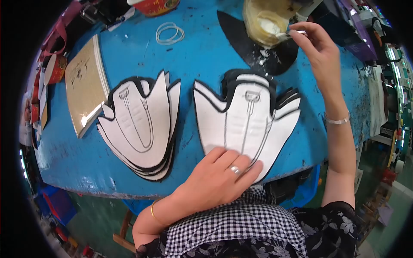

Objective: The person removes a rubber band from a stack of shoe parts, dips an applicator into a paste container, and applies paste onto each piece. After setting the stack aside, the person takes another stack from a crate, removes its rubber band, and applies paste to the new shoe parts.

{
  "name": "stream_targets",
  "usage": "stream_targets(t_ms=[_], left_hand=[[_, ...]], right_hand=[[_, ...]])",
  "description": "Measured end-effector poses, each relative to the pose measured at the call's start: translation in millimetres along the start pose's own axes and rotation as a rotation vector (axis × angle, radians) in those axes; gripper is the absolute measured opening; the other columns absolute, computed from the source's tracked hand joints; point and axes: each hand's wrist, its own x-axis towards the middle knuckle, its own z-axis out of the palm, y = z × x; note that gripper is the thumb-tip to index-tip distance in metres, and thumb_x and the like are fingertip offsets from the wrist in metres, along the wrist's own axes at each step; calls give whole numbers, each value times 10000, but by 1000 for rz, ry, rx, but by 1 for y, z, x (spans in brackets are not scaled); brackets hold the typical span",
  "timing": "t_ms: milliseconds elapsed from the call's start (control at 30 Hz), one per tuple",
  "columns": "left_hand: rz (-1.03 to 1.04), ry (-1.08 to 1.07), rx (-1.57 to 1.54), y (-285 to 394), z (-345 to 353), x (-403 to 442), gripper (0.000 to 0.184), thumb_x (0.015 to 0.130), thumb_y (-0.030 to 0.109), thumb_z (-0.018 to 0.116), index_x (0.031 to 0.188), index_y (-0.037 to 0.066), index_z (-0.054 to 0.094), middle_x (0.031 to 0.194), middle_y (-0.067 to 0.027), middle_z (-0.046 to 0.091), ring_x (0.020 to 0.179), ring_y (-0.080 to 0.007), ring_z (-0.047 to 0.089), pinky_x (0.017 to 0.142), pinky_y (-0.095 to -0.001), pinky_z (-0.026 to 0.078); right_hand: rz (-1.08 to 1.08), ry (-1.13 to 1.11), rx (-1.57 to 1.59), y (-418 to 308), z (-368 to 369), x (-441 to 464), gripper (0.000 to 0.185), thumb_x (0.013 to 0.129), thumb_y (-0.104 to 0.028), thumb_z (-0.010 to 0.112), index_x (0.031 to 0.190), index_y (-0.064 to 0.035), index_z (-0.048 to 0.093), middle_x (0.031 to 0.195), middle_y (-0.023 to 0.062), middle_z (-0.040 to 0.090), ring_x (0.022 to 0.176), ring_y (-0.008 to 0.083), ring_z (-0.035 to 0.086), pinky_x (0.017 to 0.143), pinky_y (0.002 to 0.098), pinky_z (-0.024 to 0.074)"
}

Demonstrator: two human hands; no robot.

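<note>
My left hand [223,172], with a ring on one finger, lies palm down on the lower part of a white shoe upper piece [247,124]. This piece has black edges and stitched lines, and tops a stack on the right. My right hand [316,47] pinches a thin brush [284,36] at the mouth of a yellowish glue container [260,32]. White paste shows inside the container; the brush tip is hard to make out. A second stack of white shoe upper pieces [137,116] sits to the left, apart from both hands.
A blue worktable [107,180] carries everything. Under the glue container is a black sheet [234,36] with white paste spots. A brown-covered book [86,81] lies at left. Rubber bands [170,33] and a red bowl [155,6] are farther back. Dark boxes [348,30] stand at right.
</note>
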Motion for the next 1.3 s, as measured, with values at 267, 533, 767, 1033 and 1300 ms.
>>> stream_targets(t_ms=[267, 533, 767, 1033, 1300], left_hand=[[-299, 455, 198, -8, -76, -76, 367, 583, 107, 745, 941, 187, 757, 761, 31, 489, 751, -189, 533, 723, -357, 461], [-369, 141, 12, -18, -50, -62, 423, 601, 160, 858, 1004, 160, 730, 1081, -38, 657, 926, -248, 618, 807, -393, 469], [-108, 36, -96, 6, 11, -22, 386, 756, 208, 768, 1122, 110, 695, 1200, -19, 618, 1073, -201, 589, 888, -363, 451], [-70, 32, -25, 1, 13, -23, 416, 717, 212, 784, 1110, 97, 708, 1148, -4, 604, 1040, -193, 581, 856, -363, 453], [-78, 22, -29, 3, 10, -21, 389, 728, 219, 770, 1084, 79, 701, 1131, -18, 607, 1025, -195, 592, 850, -361, 461]], right_hand=[[-222, 30, -471, 43, 16, 47, 282, 828, -301, 763, 1014, -94, 725, 950, 14, 665, 785, 149, 560, 735, 289, 476], [-151, 18, -317, 25, 8, 35, 240, 865, -215, 751, 1048, -63, 719, 900, -38, 663, 743, 62, 494, 722, 215, 442], [-22, 17, -184, 7, -3, 2, 210, 873, -208, 736, 1025, -66, 709, 867, 8, 683, 806, 80, 588, 747, 236, 464], [-128, -408, -159, -67, 11, -89, 210, 767, -141, 793, 938, -78, 689, 793, 27, 648, 771, 151, 608, 739, 292, 464], [-272, -267, -342, -53, 28, -85, 242, 724, -157, 822, 915, -90, 688, 777, 24, 635, 713, 198, 574, 754, 337, 416]])
